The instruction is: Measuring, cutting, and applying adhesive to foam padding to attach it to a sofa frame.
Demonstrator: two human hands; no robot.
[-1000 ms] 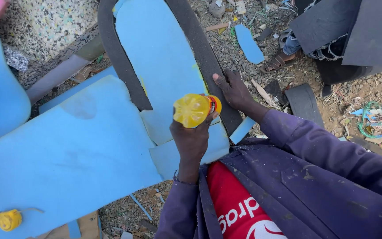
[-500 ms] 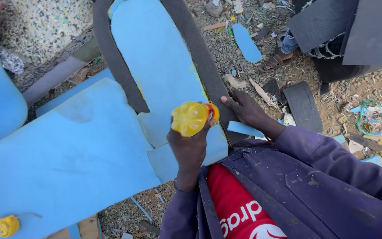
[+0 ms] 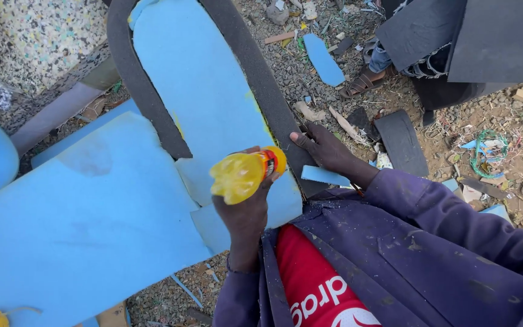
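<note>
In the middle of the frame, the yellow squeeze bottle [image 3: 244, 174] is tipped over the blue foam piece [image 3: 201, 91]. The left hand [image 3: 244, 209] wraps tight around it. The right hand [image 3: 328, 150] lies flat and open on the dark foam strip [image 3: 255, 79]. A hard squeeze could spill glue, and the strip could slide crooked.

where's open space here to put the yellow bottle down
The big blue foam sheet, left of the left hand holding the yellow bottle, is bare. So is the blue foam panel inside the grey strip border. The ground past the right hand is crowded with scraps.
</note>
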